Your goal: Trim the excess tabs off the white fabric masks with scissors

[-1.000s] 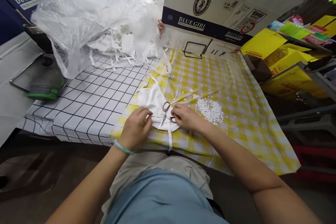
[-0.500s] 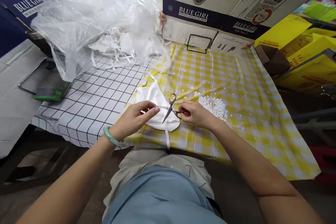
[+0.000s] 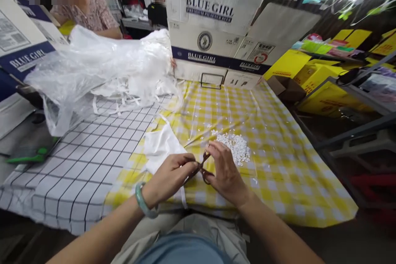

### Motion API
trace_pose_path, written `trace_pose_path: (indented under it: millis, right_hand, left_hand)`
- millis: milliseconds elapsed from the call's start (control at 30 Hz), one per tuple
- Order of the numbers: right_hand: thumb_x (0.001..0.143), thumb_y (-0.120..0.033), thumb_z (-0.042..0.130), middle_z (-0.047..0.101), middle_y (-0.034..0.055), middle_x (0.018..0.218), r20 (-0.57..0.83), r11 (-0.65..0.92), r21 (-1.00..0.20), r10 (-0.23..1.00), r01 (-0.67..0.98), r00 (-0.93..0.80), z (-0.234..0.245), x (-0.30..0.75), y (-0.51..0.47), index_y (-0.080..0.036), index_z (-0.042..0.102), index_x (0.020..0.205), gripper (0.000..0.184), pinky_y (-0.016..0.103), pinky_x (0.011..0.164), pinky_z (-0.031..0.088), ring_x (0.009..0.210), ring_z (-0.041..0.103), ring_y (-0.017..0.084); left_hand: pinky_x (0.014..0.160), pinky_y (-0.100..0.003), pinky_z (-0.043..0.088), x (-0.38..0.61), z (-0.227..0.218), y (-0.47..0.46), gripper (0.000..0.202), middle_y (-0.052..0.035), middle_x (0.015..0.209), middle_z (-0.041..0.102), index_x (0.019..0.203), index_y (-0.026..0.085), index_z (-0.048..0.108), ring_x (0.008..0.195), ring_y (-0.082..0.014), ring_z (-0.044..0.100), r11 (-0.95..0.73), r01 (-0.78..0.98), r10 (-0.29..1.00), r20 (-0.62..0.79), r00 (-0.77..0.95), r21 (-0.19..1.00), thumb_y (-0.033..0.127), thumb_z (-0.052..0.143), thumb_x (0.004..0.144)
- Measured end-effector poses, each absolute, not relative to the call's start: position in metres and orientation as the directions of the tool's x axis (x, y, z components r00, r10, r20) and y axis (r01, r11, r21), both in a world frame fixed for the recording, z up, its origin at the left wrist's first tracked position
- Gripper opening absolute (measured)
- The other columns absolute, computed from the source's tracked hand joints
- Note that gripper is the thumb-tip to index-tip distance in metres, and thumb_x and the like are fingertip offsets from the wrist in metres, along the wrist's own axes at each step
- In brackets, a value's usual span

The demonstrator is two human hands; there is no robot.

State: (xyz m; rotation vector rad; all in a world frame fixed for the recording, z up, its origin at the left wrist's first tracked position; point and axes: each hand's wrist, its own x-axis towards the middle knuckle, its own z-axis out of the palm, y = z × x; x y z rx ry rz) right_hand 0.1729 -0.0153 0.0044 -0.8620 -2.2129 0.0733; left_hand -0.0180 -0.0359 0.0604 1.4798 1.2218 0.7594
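My right hand (image 3: 228,175) holds a pair of scissors (image 3: 204,167), with fingers at one handle loop and the thumb at the other. My left hand (image 3: 173,177), a pale green bangle on its wrist, is closed with thumb and forefinger pinched right beside the scissors' blades. What sits in that pinch is hidden. Under and behind my left hand lies a white cloth piece (image 3: 161,144) with thin straps; one strap hangs toward the table's front edge. Just beyond my right hand is a pile of small white scraps (image 3: 236,148).
A clear plastic bag (image 3: 102,62) with more white strapped pieces lies at the back left. A cardboard box (image 3: 213,45) stands at the far edge behind a black wire stand (image 3: 212,80). A green-edged tool (image 3: 27,157) is at left. Another person (image 3: 95,14) sits beyond.
The view has tilted up, showing more of the room. My right fingers have moved into the scissors' loops, and the blades now lie against my left hand instead of crossing openly between my hands.
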Motion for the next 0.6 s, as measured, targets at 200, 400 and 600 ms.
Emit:
trace_pose_path:
  millis: [200, 400, 600]
  right_hand:
    - [0.082, -0.018, 0.062, 0.064, 0.0115, 0.110, 0.517, 0.566, -0.543, 0.808, 0.621, -0.284, -0.016, 0.194, -0.010, -0.023, 0.059, 0.118, 0.036, 0.051, 0.095, 0.049, 0.107, 0.059, 0.029]
    - [0.079, -0.038, 0.071, 0.067, 0.0060, 0.096, 0.057, 0.113, -0.903, 0.988, 0.415, -0.144, -0.038, 0.195, -0.017, -0.022, 0.065, 0.098, 0.026, 0.042, 0.089, 0.052, 0.090, 0.064, 0.022]
    - [0.072, -0.033, 0.078, 0.065, 0.0042, 0.098, -0.005, 0.080, -0.949, 0.963, 0.304, -0.270, -0.034, 0.163, -0.019, -0.023, 0.064, 0.097, 0.031, 0.040, 0.094, 0.048, 0.096, 0.061, 0.021]
  left_hand:
    - [0.063, -0.027, 0.046, -0.058, 0.051, -0.037, 0.039, -0.0041, 0.076, 0.064, 0.079, 0.018, 0.067, 0.072, -0.0181, 0.058, 0.109, 0.406, 0.979, -0.169, 0.115, 0.908, 0.053, 0.053, 0.088]
    - [0.065, -0.033, 0.037, -0.043, -0.011, -0.060, 0.023, -0.0035, 0.069, 0.058, 0.066, 0.020, 0.055, 0.070, -0.0211, 0.051, 0.059, 0.743, 0.998, -0.050, -0.034, 0.667, 0.038, 0.065, 0.077]
    - [0.065, -0.029, 0.041, -0.035, -0.021, -0.063, 0.009, -0.0012, 0.073, 0.054, 0.073, 0.021, 0.049, 0.071, -0.0175, 0.051, 0.085, 0.625, 0.995, -0.034, -0.093, 0.776, 0.025, 0.052, 0.080]
